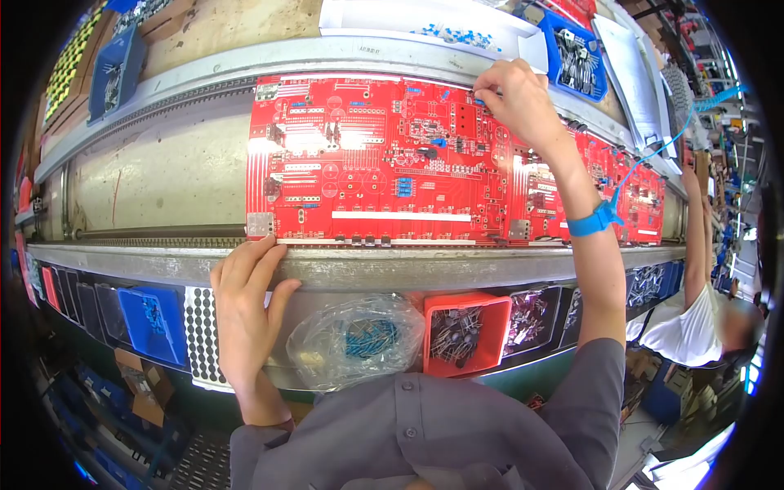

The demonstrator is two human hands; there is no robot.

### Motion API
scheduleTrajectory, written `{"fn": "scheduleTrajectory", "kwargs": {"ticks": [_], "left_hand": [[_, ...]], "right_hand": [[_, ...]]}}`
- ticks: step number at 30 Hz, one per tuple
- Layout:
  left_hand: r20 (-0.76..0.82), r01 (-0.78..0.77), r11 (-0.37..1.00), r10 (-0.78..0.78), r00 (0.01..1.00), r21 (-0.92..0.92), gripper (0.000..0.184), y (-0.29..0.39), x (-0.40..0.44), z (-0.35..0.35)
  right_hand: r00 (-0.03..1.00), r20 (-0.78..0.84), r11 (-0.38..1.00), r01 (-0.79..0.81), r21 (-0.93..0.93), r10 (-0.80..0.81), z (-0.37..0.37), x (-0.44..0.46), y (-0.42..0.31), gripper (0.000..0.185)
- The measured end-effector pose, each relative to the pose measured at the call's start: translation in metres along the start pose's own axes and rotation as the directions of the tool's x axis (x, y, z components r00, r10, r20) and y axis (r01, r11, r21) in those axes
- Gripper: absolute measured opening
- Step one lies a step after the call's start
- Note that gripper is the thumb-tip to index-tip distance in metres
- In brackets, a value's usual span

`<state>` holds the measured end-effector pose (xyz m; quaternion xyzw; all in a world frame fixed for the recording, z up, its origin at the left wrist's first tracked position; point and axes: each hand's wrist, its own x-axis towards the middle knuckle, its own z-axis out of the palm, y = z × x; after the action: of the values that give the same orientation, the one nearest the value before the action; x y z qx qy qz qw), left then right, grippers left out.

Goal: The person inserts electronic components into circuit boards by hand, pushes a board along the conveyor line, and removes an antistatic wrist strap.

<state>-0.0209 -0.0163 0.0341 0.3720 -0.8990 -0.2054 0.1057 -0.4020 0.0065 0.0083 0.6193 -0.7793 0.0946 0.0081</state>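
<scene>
A large red circuit board (pixel 376 163) lies across the rail track in front of me, fitted with small blue, black and white parts. My right hand (pixel 514 94), wearing a blue wrist strap (pixel 596 219), is over the board's top right edge. Its thumb and forefinger are pinched together; what they hold is too small to make out, though a blue part shows at the fingertips. My left hand (pixel 249 298) lies over the near rail, fingers stretched out and thumb apart. Its fingertips touch the board's lower left corner.
Further red boards (pixel 604 184) continue along the track to the right. Along the near side are a blue bin (pixel 153 325), a plastic bag (pixel 359 335) of blue parts and a red bin (pixel 467 333). A white tray (pixel 384 20) stands behind. Another person (pixel 686 327) is at right.
</scene>
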Motion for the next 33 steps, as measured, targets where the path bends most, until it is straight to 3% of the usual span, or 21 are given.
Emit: {"fn": "scheduleTrajectory", "kwargs": {"ticks": [15, 19, 21, 22, 26, 28, 33], "left_hand": [[0.019, 0.009, 1.000, -0.009, 1.000, -0.014, 0.038, -0.001, -0.001, -0.001], [0.039, 0.016, 1.000, -0.015, 0.999, -0.026, 0.039, -0.002, -0.001, -0.002], [0.026, 0.019, 0.999, -0.018, 1.000, -0.026, 0.039, -0.001, -0.002, -0.001], [0.024, 0.021, 0.999, -0.020, 1.000, -0.029, 0.039, -0.001, -0.001, -0.001], [0.004, 0.015, 0.999, -0.015, 1.000, -0.030, 0.038, -0.002, -0.001, 0.000], [-0.014, 0.006, 0.999, -0.006, 1.000, -0.031, 0.037, -0.002, -0.001, 0.000], [-0.014, 0.007, 0.999, -0.008, 1.000, -0.038, 0.037, -0.002, -0.001, 0.000]], "right_hand": [[1.000, 0.007, 1.000, 0.001, 0.004, -0.001, -0.002, 0.000, -0.003, 0.007], [0.997, -0.027, 0.988, 0.075, 0.135, -0.072, -0.011, 0.012, 0.018, 0.010], [0.995, -0.102, 0.954, 0.014, 0.300, 0.017, -0.020, 0.025, 0.031, 0.012], [0.987, -0.160, 0.962, 0.022, 0.273, 0.023, -0.023, 0.030, 0.038, 0.012], [0.993, -0.091, 0.978, -0.055, 0.199, 0.074, -0.015, 0.059, 0.068, 0.014], [0.997, 0.030, 0.991, -0.079, 0.108, 0.076, -0.007, 0.069, 0.076, 0.015], [0.982, 0.150, 0.988, -0.130, 0.087, 0.116, 0.006, 0.084, 0.088, 0.012]]}}
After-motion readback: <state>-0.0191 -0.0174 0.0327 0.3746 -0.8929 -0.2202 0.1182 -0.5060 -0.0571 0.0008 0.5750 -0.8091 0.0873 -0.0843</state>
